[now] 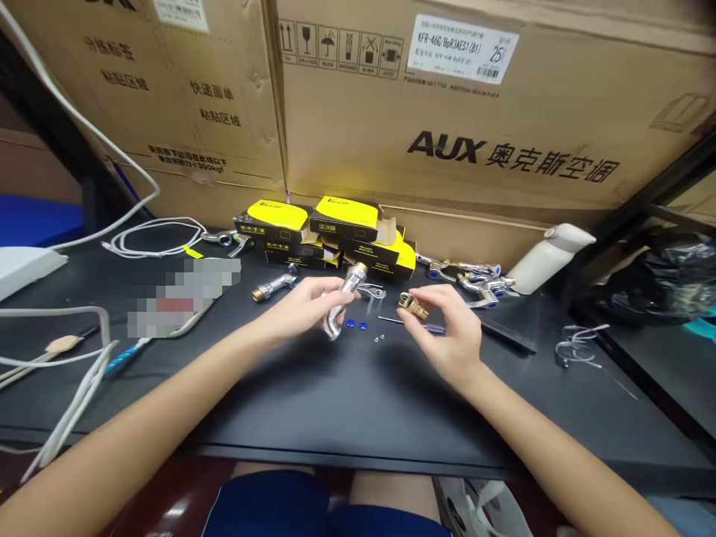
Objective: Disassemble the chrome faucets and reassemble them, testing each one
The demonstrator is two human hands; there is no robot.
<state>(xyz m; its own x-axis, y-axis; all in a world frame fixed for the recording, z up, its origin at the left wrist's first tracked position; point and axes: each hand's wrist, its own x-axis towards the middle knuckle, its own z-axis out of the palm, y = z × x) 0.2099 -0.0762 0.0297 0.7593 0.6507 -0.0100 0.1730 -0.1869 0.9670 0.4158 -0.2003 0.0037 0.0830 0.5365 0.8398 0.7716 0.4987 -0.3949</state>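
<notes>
My left hand [318, 304] is closed around a chrome faucet body [350, 280], its brass threaded end tilted up and its curved end down. Between the thumb and fingers of my right hand [447, 321] is a brass valve cartridge [412, 304], held apart from the faucet body. On the table between the hands lie two blue caps [356, 324], two tiny screws [380, 338] and a chrome lever handle [372, 291]. A screwdriver [391, 320] lies partly behind my right hand. Another chrome faucet body [273, 286] with a brass end rests left of my left hand.
Yellow and black boxes [358, 216] are stacked behind the hands, before large cartons [447, 112]. More chrome faucets [486, 287] and a white bottle [548, 257] stand to the right, near glasses [579, 347]. White cables [95, 373] run along the left of the black table [335, 418].
</notes>
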